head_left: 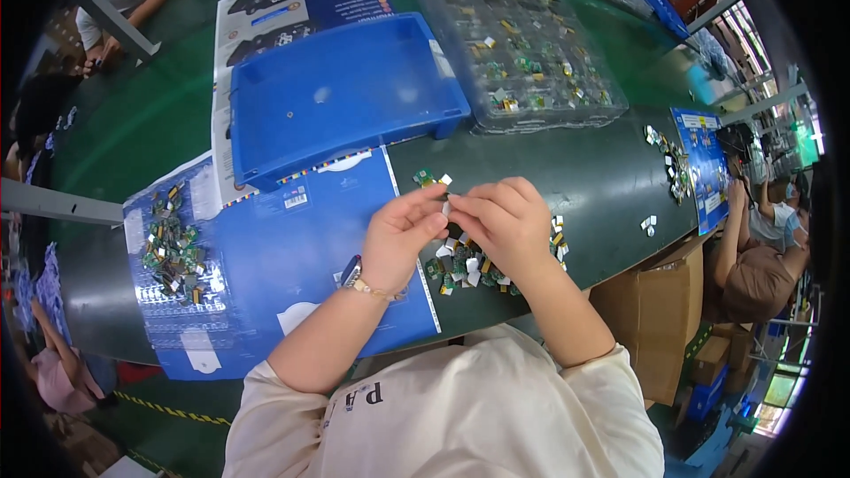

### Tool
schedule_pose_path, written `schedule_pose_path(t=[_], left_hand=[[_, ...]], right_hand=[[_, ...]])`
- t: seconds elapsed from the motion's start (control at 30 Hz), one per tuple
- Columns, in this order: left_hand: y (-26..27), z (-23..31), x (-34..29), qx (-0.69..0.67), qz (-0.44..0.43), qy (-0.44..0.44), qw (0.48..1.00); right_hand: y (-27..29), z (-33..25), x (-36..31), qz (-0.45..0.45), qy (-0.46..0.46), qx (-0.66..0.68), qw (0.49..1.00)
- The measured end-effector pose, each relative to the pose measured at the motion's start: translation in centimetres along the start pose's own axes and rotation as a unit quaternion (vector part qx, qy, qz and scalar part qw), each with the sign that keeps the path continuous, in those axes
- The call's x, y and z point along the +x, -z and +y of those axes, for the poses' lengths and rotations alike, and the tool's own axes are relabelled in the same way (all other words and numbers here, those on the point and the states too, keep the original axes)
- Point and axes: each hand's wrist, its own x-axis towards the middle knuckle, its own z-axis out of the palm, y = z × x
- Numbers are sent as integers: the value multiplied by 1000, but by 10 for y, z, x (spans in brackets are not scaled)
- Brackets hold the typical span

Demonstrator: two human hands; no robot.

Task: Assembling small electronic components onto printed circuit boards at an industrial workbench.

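My left hand (396,237) and my right hand (512,223) meet over the table's near middle, fingertips pinched together. Between them shows a small whitish piece (446,209), mostly hidden by the fingers; its exact kind is too small to tell. Under and beside my right hand lies a heap of small green circuit boards (474,270) with white and yellowish parts. Just beyond my fingertips sits a smaller group of the same boards (426,179). My left wrist wears a watch and a bracelet.
An upright-walled blue bin (345,115) stands on printed cardboard sheets (310,248). Stacked clear trays (531,44) hold many boards behind. More boards (174,252) lie on clear plastic at left, others (670,164) at right. A carton (651,323) stands below the right edge. Co-workers sit around.
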Motion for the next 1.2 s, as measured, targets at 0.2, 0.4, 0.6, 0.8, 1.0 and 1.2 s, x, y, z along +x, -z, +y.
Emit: schedule_pose_path(t=[0.2,0.4,0.6,0.8,1.0,1.2], left_hand=[[14,-7,2,36,-36,-23,998],[3,-13,7,21,-42,16,999],[16,-8,16,-79,-12,12,997],[11,-13,18,39,14,29,999],[11,-12,16,36,20,22,999],[11,-10,10,-14,-19,-14,1000]], right_hand=[[-2,-9,-2,0,-22,-6,1000],[10,-18,-5,6,-42,25,999],[15,-25,-6,9,-175,212,961],[-39,28,91,-24,-163,63,984],[-34,42,79,-108,-115,-82,984],[26,52,38,-189,-193,363,892]])
